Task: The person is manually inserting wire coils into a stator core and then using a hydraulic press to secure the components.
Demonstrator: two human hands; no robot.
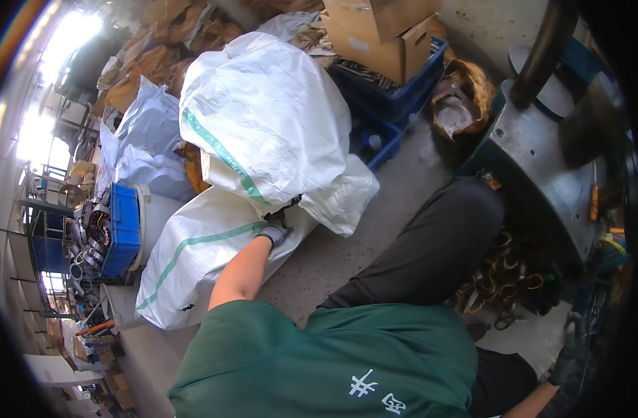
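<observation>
Two large white woven sacks lie ahead of me, each with a green stripe. The upper, bulging white sack rests against the lower white sack. My left hand, in a grey glove, is closed on sack material where the two meet. Its fingertips are partly hidden, and a dark gap in the sack shows just above them. Far off at the lower right, my right hand wears a dark glove. It is beside dark clutter at the picture's rim, and its fingers are too dim to make out.
Blue crates with a cardboard box stand behind the sacks. A metal machine table is at the right, with loose metal rings beneath it. On the left sits a blue bin beside motor parts.
</observation>
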